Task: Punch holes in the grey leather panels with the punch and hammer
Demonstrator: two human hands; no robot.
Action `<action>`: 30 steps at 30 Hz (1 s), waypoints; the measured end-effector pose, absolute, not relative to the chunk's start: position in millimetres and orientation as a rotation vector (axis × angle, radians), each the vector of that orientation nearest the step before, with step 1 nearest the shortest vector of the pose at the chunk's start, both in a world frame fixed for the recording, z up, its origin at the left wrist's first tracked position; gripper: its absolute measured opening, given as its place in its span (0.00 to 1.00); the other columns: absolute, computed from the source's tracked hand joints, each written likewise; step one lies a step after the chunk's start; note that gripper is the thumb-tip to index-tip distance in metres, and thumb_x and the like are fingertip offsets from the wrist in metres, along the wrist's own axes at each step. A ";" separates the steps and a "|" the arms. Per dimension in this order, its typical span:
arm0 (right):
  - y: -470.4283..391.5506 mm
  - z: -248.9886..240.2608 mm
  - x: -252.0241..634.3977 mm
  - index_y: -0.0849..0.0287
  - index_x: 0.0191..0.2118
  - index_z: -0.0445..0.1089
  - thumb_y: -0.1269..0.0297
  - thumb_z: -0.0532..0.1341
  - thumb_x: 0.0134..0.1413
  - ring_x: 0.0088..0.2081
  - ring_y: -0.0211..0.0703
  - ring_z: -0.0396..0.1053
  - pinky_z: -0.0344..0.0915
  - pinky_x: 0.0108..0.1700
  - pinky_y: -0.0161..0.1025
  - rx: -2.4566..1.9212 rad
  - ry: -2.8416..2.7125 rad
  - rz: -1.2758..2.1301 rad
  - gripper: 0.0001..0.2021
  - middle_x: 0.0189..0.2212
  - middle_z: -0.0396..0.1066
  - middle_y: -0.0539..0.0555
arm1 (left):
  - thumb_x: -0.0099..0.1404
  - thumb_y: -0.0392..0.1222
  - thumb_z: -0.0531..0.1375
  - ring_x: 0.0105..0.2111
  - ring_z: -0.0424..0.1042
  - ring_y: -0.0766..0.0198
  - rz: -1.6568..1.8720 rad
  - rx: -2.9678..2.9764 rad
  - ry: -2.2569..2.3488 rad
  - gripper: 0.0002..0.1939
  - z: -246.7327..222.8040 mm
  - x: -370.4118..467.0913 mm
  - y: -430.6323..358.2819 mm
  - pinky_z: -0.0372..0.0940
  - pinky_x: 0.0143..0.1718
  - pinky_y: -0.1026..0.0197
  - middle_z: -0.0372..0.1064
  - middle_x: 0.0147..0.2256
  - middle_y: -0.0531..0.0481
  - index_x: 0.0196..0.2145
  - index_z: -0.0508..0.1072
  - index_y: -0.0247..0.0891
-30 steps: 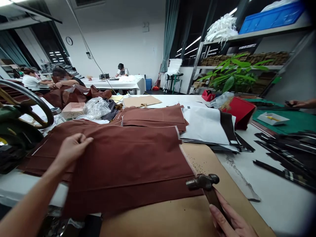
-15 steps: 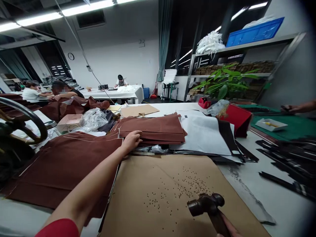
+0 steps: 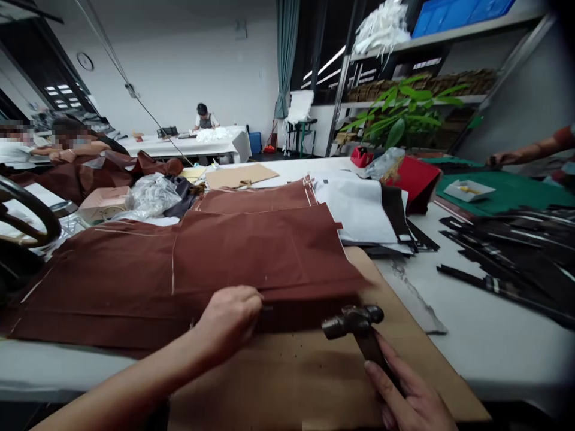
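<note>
My left hand (image 3: 234, 320) grips the near edge of a reddish-brown fabric piece (image 3: 256, 251), its fingers closed. That piece lies over much of a tan board (image 3: 399, 335), and its right corner is blurred. At the lower right, my right hand (image 3: 404, 383) is wrapped round the handle of a hammer (image 3: 357, 323), whose dark metal head is just right of the fabric's near edge. More brown fabric (image 3: 112, 281) is spread on the left, and a brown stack (image 3: 256, 197) lies behind. A few small dark dots show on the board.
White sheets (image 3: 348, 206) and black strips (image 3: 521, 263) lie to the right. A red box (image 3: 415, 182), a plant (image 3: 399, 114) and a white tray (image 3: 469, 190) stand further back. A dark wheel (image 3: 49, 221) is at the left edge. Other people work at the left, back and right.
My left hand has come nearer with a brown fabric piece, which now covers most of the dotted board. The hammer has risen in view and more of my right hand shows. The view has shifted.
</note>
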State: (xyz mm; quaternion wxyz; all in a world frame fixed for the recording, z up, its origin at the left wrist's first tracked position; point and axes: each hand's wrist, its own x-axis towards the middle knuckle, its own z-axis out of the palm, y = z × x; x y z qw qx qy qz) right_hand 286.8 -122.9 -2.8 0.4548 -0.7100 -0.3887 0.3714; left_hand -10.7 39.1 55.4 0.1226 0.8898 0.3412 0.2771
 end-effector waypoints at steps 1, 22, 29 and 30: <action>-124.4 -0.3 287.0 0.60 0.67 0.64 0.38 0.63 0.56 0.19 0.37 0.58 0.60 0.20 0.34 -1.757 -0.989 0.935 0.41 0.21 0.64 0.46 | 0.69 0.39 0.58 0.36 0.74 0.61 0.703 2.581 0.914 0.09 50.9 -11.4 15.2 0.66 0.40 0.63 0.75 0.34 0.48 0.30 0.73 0.40; -127.0 -5.7 294.9 0.55 0.73 0.53 0.42 0.65 0.60 0.20 0.35 0.60 0.63 0.22 0.35 -1.692 -1.036 0.978 0.42 0.26 0.64 0.46 | 0.71 0.62 0.58 0.36 0.79 0.58 0.902 1.478 0.842 0.24 8.1 18.2 52.2 0.73 0.42 0.56 0.79 0.37 0.41 0.40 0.73 0.35; -125.5 1.3 290.0 0.59 0.72 0.56 0.41 0.63 0.60 0.20 0.36 0.61 0.64 0.23 0.35 -1.754 -1.064 0.969 0.41 0.24 0.66 0.47 | 0.77 0.57 0.50 0.35 0.79 0.58 0.869 1.739 0.872 0.20 9.1 18.5 54.0 0.73 0.40 0.57 0.80 0.36 0.42 0.44 0.69 0.36; -125.5 8.6 286.4 0.59 0.71 0.57 0.41 0.61 0.61 0.20 0.37 0.61 0.64 0.23 0.35 -1.781 -1.073 0.945 0.40 0.25 0.68 0.48 | 0.77 0.56 0.49 0.35 0.79 0.59 0.868 1.794 0.873 0.20 10.3 18.9 53.3 0.72 0.41 0.58 0.79 0.36 0.43 0.44 0.69 0.37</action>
